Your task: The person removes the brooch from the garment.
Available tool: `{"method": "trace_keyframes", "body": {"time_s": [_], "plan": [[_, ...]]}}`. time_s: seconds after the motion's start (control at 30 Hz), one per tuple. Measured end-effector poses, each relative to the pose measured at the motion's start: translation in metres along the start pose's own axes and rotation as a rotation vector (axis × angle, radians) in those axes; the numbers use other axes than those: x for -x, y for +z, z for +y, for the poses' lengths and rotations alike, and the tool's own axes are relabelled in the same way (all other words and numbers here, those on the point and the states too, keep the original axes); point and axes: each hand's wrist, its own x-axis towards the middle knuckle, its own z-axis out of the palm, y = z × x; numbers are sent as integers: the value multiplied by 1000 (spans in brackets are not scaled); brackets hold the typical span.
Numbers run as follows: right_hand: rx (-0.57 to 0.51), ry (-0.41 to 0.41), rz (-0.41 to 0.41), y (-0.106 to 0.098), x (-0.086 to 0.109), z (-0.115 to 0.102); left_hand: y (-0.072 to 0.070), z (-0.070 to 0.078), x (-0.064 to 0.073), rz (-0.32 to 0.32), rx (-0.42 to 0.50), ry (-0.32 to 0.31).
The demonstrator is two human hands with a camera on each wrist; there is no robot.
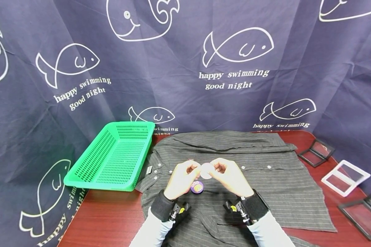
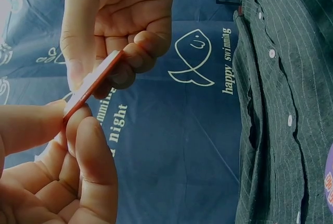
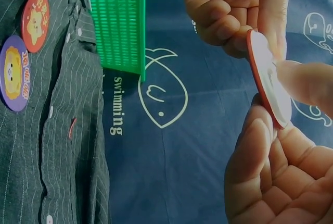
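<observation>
Between both hands, above the shirt, is a round pin badge (image 1: 206,170) with a white back and a red edge. My left hand (image 1: 181,178) pinches one side of it between thumb and fingers. My right hand (image 1: 232,175) pinches the opposite side, its thumb over the white back (image 3: 274,81). The badge's front faces away and is hidden in the head view. On the dark striped shirt (image 1: 278,185) below lie a purple badge (image 1: 197,187) with a cartoon lion and a red badge (image 3: 35,22) with a yellow star figure.
A green plastic basket (image 1: 106,185) stands at the left of the red-brown table (image 1: 111,216). Along the right edge lie a white hinged frame (image 1: 346,177) and two dark ones, one far back (image 1: 316,153), one nearer (image 1: 363,216). A blue fish-print cloth (image 1: 185,75) hangs behind.
</observation>
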Motion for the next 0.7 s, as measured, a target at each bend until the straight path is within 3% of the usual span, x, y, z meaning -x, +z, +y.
{"method": "trace_keyframes", "body": {"time_s": [0.7], "plan": [[68,-28,8,1,0,1,1,2,0,21,-8,5]]}}
